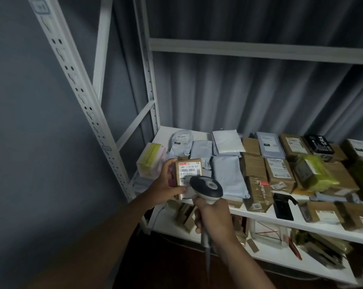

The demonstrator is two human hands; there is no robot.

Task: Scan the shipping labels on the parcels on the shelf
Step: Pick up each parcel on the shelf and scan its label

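One box (188, 174) up off the shelf (266, 215), gripped in left hand (166, 184), scanner (206, 187) clutched in right hand (212, 217) at its label, many parcels apparently left.

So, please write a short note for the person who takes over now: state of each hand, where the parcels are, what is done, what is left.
Left hand: grips a small brown cardboard parcel, white shipping label facing up, held above the shelf's left end.
Right hand: grips the grey handheld barcode scanner, head just over the label's lower corner.
Other parcels, grey plastic mailers and brown cardboard boxes, lie on the white metal shelf.
Done: one parcel picked up and presented.
Left: whether this scan registered cannot be told; then the remaining parcels.
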